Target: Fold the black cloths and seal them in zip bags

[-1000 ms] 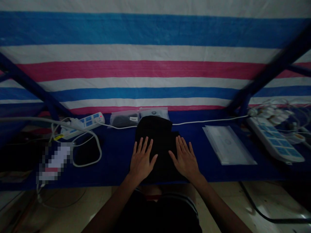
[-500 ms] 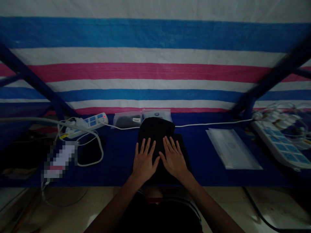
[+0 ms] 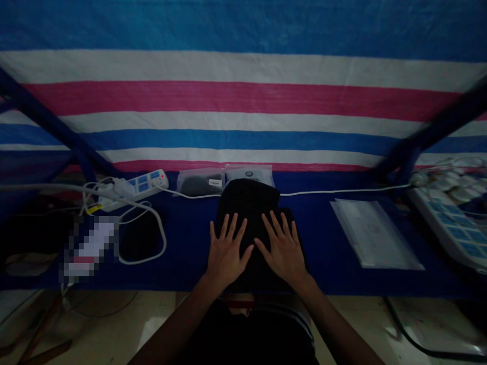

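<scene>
Cloth [image 3: 253, 215] black, layered, rounded-topped

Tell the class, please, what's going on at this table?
A person has both bare hands on a piece of black cloth that looks folded and lies on a blue table. The left hand and the right hand lie side by side, palms down, fingers spread, gripping nothing. A white cord runs behind the cloth, and a flat clear packet lies to the right.
</scene>
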`<action>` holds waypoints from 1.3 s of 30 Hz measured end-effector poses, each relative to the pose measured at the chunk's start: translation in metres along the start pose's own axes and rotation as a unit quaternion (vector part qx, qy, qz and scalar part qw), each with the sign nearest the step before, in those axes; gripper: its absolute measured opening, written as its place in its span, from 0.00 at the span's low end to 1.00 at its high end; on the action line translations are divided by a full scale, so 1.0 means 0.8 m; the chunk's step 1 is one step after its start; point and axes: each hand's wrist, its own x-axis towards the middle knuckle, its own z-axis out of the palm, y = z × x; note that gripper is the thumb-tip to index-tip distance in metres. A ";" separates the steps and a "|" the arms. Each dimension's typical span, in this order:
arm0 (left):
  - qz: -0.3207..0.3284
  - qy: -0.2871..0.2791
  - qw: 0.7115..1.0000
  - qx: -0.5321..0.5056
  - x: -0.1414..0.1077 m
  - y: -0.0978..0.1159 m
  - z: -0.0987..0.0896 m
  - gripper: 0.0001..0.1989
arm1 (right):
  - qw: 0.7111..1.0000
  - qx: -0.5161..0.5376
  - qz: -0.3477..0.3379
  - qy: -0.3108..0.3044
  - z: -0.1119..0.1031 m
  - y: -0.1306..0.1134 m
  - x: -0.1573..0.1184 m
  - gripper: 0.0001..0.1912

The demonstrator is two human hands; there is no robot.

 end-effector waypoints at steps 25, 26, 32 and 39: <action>0.005 -0.020 0.999 0.039 -0.003 -0.009 -0.012 0.34 | 0.999 -0.039 0.031 0.008 -0.007 0.038 -0.014 0.41; 0.007 -0.020 0.999 0.041 -0.005 -0.013 -0.012 0.34 | 0.999 -0.041 0.030 0.011 -0.007 0.040 -0.015 0.41; 0.010 -0.012 0.999 0.053 -0.021 -0.043 -0.020 0.34 | 0.998 -0.053 0.032 0.015 -0.004 0.038 -0.015 0.42; 0.002 -0.007 0.999 0.052 -0.033 -0.057 -0.024 0.34 | 0.996 -0.074 0.039 0.017 -0.002 0.050 -0.018 0.43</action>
